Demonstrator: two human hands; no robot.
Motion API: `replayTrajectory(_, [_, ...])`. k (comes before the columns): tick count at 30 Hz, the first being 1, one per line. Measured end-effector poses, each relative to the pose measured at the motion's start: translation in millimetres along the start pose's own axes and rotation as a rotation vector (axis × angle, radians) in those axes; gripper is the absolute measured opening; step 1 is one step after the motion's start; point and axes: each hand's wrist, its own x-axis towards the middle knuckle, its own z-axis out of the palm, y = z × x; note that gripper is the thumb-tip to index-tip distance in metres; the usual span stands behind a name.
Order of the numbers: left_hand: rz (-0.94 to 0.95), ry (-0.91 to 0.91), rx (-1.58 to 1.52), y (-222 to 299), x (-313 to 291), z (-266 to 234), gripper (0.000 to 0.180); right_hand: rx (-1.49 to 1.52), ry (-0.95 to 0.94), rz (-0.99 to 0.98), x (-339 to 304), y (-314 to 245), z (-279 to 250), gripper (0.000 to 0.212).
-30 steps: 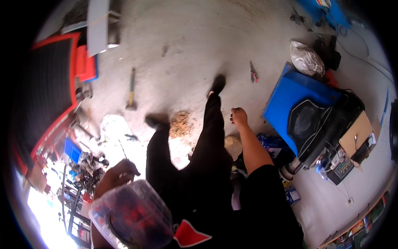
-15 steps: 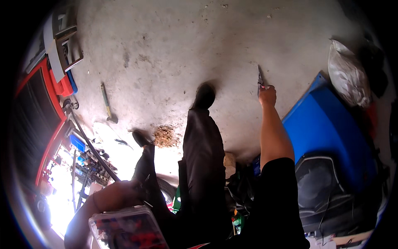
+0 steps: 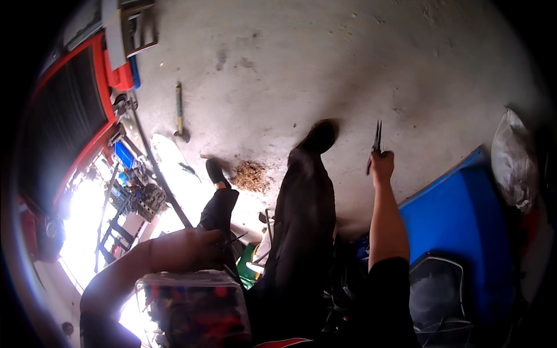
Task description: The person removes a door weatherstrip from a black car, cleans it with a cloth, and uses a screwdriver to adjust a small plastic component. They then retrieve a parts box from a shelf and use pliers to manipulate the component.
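Note:
My right hand [image 3: 382,165] is out over the floor, its fingers closed round the handles of long-nose pliers [image 3: 378,139]. The thin dark jaws point away from me and stand slightly apart. At the lower left, my left hand [image 3: 200,248] is bent in toward my body, in deep shadow, with its fingers curled. A thin pointed dark piece [image 3: 239,236] sticks out beside it; I cannot tell its kind. Below that forearm, against my body, sits a clear plastic case [image 3: 194,310] with red and dark small items inside.
A hammer [image 3: 179,113] and a pile of brown shavings [image 3: 249,176] lie on the concrete floor [image 3: 261,87]. To the right are a large blue panel [image 3: 458,214] and a white sack [image 3: 515,162]. A red-framed cabinet [image 3: 75,124] and cluttered metal parts [image 3: 136,200] stand left.
The floor things have shifted in view as I step and turn. My right hand still holds the pliers, whose jaws now show more plainly apart. The case stays under my left arm.

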Motion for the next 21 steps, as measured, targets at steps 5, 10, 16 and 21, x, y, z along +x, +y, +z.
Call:
replayTrajectory(5, [0.522, 0.133, 0.502, -18, -73, 51, 0.020, 0.470, -0.454, 0.072, -159, -60, -63, 0.031])
replayTrajectory(10, [0.580, 0.499, 0.212, -37, -189, 108, 0.023, 0.564, -0.608, -0.102, -323, -164, -141, 0.039])
replayTrajectory(16, [1.021, 1.025, 0.461, -137, -275, 201, 0.023, 0.524, -0.634, -0.189, -477, -227, -140, 0.035])
replayTrajectory(21, [0.814, 1.415, 0.976, -239, -357, 282, 0.016, 0.361, -0.922, -0.297, -690, -306, -70, 0.026])
